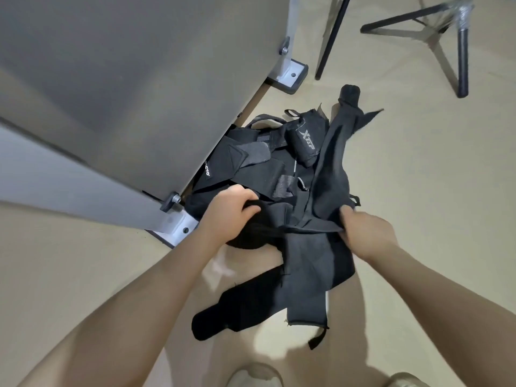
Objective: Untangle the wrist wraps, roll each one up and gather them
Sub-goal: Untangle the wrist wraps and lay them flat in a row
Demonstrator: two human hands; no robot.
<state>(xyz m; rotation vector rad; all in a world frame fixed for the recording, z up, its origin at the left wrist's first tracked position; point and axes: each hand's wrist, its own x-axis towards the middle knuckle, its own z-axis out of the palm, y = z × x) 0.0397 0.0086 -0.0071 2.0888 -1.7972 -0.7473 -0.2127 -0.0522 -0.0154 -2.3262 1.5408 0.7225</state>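
Note:
A tangled heap of black wrist wraps [268,174] lies on the beige floor beside a grey panel. One wrap [304,138] sits rolled up at the back of the heap, with white lettering on it. My left hand [227,216] grips a bunched black wrap at the heap's near left. My right hand [368,233] pinches a long black wrap [332,166] that stretches up and away to the far right. Two more wrap ends [279,297] trail toward me on the floor.
A grey slanted panel [125,88] on bolted metal feet [178,227] fills the left. Black tripod legs [462,51] stand at the far right. The tips of my shoes [255,375] show at the bottom edge. Beige floor [432,169] lies to the right.

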